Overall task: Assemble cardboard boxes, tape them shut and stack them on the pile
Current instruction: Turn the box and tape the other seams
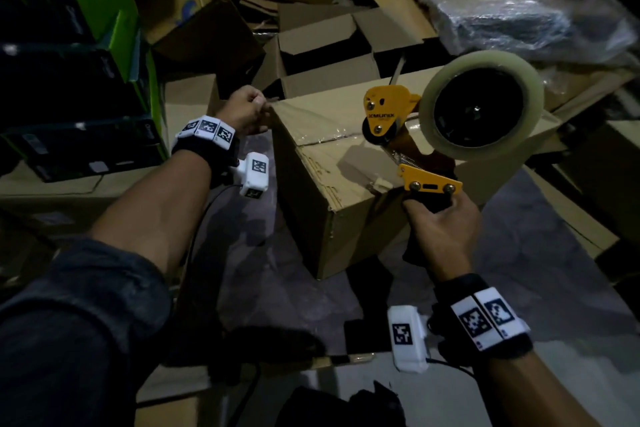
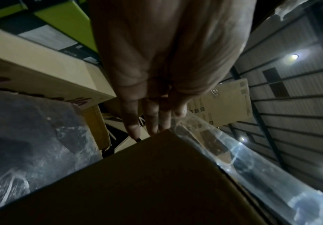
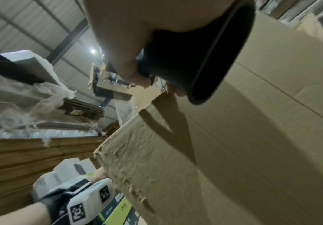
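A brown cardboard box (image 1: 332,163) stands on the floor in front of me, its top flaps closed. Clear tape (image 1: 329,139) lies along the top seam. My left hand (image 1: 247,111) is at the box's far left corner. In the left wrist view its straight fingers (image 2: 151,120) reach over that box (image 2: 156,175) corner and the thumb touches the tape (image 2: 224,155). My right hand (image 1: 440,222) grips the black handle of a yellow tape dispenser (image 1: 384,114), which rests on the top seam. Its clear tape roll (image 1: 481,107) rises above the box. The handle (image 3: 195,60) shows beside the box (image 3: 253,144).
Green and black boxes (image 1: 69,62) are stacked on the left. Open cardboard boxes (image 1: 329,55) crowd behind the work box. A plastic-wrapped bundle (image 1: 491,14) lies at the back right. Flat cardboard sheets (image 1: 571,211) cover the floor to the right, with grey floor (image 1: 277,270) near me.
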{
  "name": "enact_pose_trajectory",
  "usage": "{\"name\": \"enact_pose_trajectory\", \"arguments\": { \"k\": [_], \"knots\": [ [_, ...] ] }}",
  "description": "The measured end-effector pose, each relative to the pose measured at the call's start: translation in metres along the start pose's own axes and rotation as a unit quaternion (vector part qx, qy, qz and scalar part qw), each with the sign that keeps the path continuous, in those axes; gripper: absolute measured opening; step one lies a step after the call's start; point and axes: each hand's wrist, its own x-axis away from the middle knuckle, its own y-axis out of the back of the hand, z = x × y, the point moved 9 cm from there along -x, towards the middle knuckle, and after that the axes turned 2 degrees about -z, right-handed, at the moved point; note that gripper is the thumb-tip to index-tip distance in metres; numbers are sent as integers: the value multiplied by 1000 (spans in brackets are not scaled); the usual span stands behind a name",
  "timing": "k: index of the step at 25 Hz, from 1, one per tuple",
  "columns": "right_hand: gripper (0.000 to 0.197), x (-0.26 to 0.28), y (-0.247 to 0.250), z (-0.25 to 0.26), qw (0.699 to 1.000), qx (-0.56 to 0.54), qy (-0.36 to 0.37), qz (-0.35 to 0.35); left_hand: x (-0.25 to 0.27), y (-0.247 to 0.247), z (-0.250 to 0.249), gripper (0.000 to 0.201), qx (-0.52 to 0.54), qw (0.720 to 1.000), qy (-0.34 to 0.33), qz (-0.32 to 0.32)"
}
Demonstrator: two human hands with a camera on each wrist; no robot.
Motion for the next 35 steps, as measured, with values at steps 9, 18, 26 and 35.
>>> {"name": "enact_pose_trajectory", "arguments": {
  "k": [9,18,26,35],
  "knots": [
    [19,-23,-5,-5,1000,-17,8,8,22,17,25,36,90,995,49,-1],
    [7,-50,15,-3,995,15,85,43,69,26,21,34,87,994,45,40],
    [20,-34,33,-8,989,35,135,52,81,24,18,33,64,996,50,20],
    [33,-19,33,-33,991,32,119,58,78,19,20,34,65,996,57,8]
  ]
}}
